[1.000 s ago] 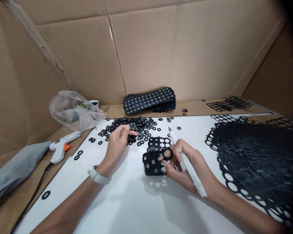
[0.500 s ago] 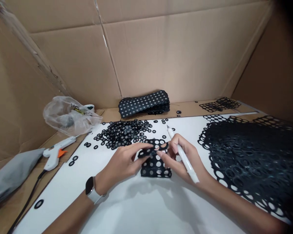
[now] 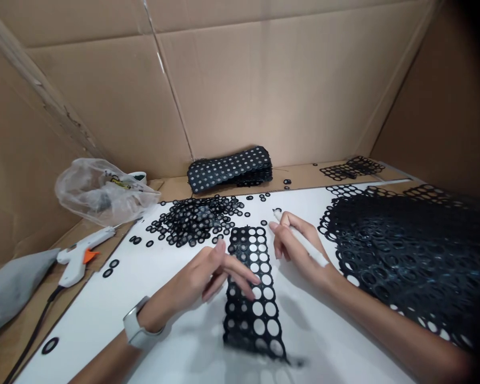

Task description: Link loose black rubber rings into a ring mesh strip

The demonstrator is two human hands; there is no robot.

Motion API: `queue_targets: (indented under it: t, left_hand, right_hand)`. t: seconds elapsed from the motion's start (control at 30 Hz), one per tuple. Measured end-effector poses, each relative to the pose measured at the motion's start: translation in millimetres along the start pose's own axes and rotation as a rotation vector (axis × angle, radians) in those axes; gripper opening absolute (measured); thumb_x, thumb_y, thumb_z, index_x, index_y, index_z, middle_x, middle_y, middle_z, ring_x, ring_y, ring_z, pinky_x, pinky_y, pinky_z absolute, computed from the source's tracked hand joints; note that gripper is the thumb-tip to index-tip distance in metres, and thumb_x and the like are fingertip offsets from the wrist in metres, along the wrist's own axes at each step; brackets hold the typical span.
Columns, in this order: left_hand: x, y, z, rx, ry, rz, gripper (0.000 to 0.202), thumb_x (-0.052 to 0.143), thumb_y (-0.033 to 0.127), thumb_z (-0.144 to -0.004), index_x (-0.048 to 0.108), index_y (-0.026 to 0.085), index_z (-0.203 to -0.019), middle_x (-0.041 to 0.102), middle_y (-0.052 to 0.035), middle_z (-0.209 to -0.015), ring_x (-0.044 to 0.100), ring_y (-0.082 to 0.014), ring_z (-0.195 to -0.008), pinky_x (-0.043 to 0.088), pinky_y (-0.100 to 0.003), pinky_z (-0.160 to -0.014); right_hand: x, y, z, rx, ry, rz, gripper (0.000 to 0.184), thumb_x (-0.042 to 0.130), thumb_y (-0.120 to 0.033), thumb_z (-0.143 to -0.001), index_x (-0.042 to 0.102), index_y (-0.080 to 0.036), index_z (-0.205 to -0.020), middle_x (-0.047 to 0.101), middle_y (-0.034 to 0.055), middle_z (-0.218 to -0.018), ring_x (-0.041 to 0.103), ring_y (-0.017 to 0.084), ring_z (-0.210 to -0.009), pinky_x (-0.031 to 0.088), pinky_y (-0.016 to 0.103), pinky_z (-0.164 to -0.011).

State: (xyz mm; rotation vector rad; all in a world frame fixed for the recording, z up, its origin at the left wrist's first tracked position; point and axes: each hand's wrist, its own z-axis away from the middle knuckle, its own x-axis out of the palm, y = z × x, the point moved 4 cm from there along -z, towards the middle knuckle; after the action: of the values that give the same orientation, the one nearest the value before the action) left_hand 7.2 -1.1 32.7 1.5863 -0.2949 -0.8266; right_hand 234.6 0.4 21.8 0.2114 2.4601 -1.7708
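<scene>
A long black strip with round holes (image 3: 254, 290) lies unfolded on the white table top (image 3: 192, 341). My left hand (image 3: 210, 274) rests on the strip's left edge, fingers stretched out across it and holding nothing. At the strip's upper right corner, my right hand (image 3: 298, 246) is closed around a white pen-like tool (image 3: 300, 241), whose tip points away from me. Just beyond the strip lies a heap of small black rings (image 3: 196, 218).
A big pile of black perforated sheets (image 3: 404, 250) fills the right side. A stack of black strips (image 3: 230, 168) sits at the back by the cardboard wall. On the left lie a white glue gun (image 3: 82, 257), a plastic bag (image 3: 100, 189) and a grey cloth (image 3: 12, 285).
My left hand came back from the ring heap to the folded strip. The strip is now unfolded and lies flat toward me; the black ring at my right fingertips is gone from view.
</scene>
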Motion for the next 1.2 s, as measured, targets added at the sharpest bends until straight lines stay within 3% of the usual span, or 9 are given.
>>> queue_targets:
  t: [0.07, 0.13, 0.2, 0.3, 0.43, 0.6, 0.77, 1.03, 1.2]
  left_hand:
    - [-2.8, 2, -3, 0.030, 0.119, -0.239, 0.071, 0.028, 0.064, -0.115, 0.087, 0.025, -0.114, 0.085, -0.0085, -0.106, 0.064, -0.0163, -0.059, 0.054, -0.032, -0.060]
    - [-6.9, 2, -5, 0.078, 0.234, -0.526, 0.044, 0.049, 0.056, -0.113, 0.082, 0.030, -0.126, 0.080, -0.0038, -0.131, 0.077, -0.0241, -0.099, 0.062, -0.037, -0.086]
    - [-9.1, -5, -6, 0.099, 0.282, -0.720, 0.040, 0.056, 0.051, -0.111, 0.073, 0.033, -0.143, 0.072, -0.0011, -0.148, 0.073, -0.0280, -0.126, 0.059, -0.041, -0.104]
    - [-10.1, -19, -7, 0.087, 0.287, -0.802, 0.046, 0.053, 0.048, -0.113, 0.061, 0.034, -0.156, 0.064, 0.0001, -0.159, 0.065, -0.0275, -0.142, 0.053, -0.043, -0.118]
    - [-9.3, -24, -7, 0.097, 0.301, -0.822, 0.046, 0.056, 0.046, -0.112, 0.059, 0.035, -0.156, 0.068, -0.0006, -0.155, 0.068, -0.0274, -0.137, 0.056, -0.041, -0.112]
    - [-10.7, -17, -8, 0.094, 0.335, -0.822, 0.033, 0.057, 0.040, -0.112, 0.068, 0.032, -0.142, 0.074, -0.0019, -0.139, 0.076, -0.0249, -0.112, 0.059, -0.035, -0.086]
    - [-12.4, -18, -9, 0.074, 0.339, -0.808, 0.028, 0.060, 0.034, -0.110, 0.070, 0.032, -0.136, 0.076, -0.0006, -0.130, 0.076, -0.0234, -0.101, 0.056, -0.034, -0.077]
    - [-21.9, -9, -6, 0.067, 0.493, -0.830, 0.034, 0.059, 0.020, -0.102, 0.072, 0.031, -0.131, 0.075, -0.0011, -0.133, 0.076, -0.0237, -0.103, 0.057, -0.034, -0.077]
    - [-14.5, -13, -8, 0.084, 0.433, -0.787, 0.037, 0.060, 0.028, -0.106, 0.069, 0.033, -0.141, 0.071, -0.0001, -0.147, 0.075, -0.0266, -0.121, 0.061, -0.038, -0.094]
  right_hand:
    - [1, 0, 0, -0.005, -0.039, 0.036, 0.042, 0.056, -0.048, -0.111, 0.043, -0.024, -0.079, 0.063, -0.0022, -0.067, 0.059, 0.019, -0.070, 0.044, 0.035, -0.076]
    - [2, 1, 1, 0.001, -0.089, 0.087, 0.034, 0.058, -0.042, -0.109, 0.041, -0.025, -0.084, 0.066, -0.0018, -0.074, 0.062, 0.020, -0.075, 0.045, 0.035, -0.077]
    - [5, 4, 2, 0.023, -0.151, 0.176, 0.026, 0.061, -0.034, -0.104, 0.041, -0.026, -0.090, 0.066, -0.0028, -0.077, 0.061, 0.020, -0.073, 0.043, 0.034, -0.073]
    - [10, 11, 3, 0.063, -0.217, 0.328, 0.023, 0.062, -0.025, -0.096, 0.038, -0.027, -0.095, 0.072, -0.0039, -0.087, 0.060, 0.020, -0.070, 0.040, 0.033, -0.069]
    - [11, 13, 1, 0.092, -0.213, 0.405, 0.024, 0.061, -0.027, -0.094, 0.037, -0.028, -0.096, 0.076, -0.0015, -0.108, 0.066, 0.022, -0.079, 0.043, 0.035, -0.074]
    - [9, 11, 0, 0.086, -0.207, 0.429, 0.023, 0.060, -0.027, -0.093, 0.038, -0.028, -0.097, 0.078, -0.0005, -0.109, 0.067, 0.023, -0.082, 0.045, 0.037, -0.077]
    - [9, 11, 1, 0.084, -0.212, 0.434, 0.022, 0.060, -0.026, -0.093, 0.038, -0.027, -0.097, 0.078, 0.0014, -0.109, 0.068, 0.023, -0.080, 0.046, 0.037, -0.076]
    - [10, 11, 0, 0.089, -0.212, 0.447, 0.022, 0.059, -0.023, -0.092, 0.038, -0.028, -0.096, 0.078, 0.0013, -0.110, 0.072, 0.026, -0.087, 0.047, 0.037, -0.077]
    - [10, 12, 2, 0.078, -0.212, 0.454, 0.020, 0.059, -0.026, -0.094, 0.039, -0.028, -0.097, 0.077, 0.0035, -0.105, 0.076, 0.031, -0.098, 0.048, 0.037, -0.077]
